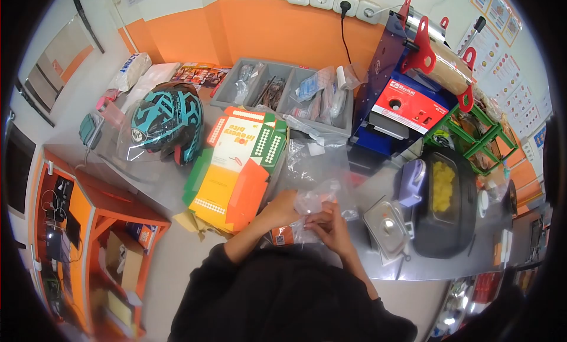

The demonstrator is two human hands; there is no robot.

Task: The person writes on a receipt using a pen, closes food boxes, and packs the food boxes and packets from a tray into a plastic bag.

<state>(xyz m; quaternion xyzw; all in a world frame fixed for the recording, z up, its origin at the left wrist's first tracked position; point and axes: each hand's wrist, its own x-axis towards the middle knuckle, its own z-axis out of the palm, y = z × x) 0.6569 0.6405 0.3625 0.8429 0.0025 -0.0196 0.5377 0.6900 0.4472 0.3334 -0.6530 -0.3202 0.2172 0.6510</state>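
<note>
My left hand (pixel 284 206) is at the upper edge of a clear plastic bag (pixel 316 199), its fingers partly hidden by the crinkled plastic. Close beside it, my right hand (pixel 329 227) pinches the same plastic with thumb and fingers. Below both hands, near my body, an orange packet with a printed code (pixel 282 236) shows through or under the clear plastic. Flattened cardboard boxes (pixel 227 182) in orange, green and white lie stacked just left of my left hand. Beyond my hands, more clear plastic bags (pixel 307 162) are spread on the metal table.
A teal and black helmet (pixel 167 120) sits at the left. Behind stands a grey divided tray (pixel 236 100) with cutlery and packets. To the right are a blue sealing machine (pixel 384 100), a lidded metal container (pixel 387 224), a dark tub with yellow pieces (pixel 460 224) and green baskets (pixel 466 129).
</note>
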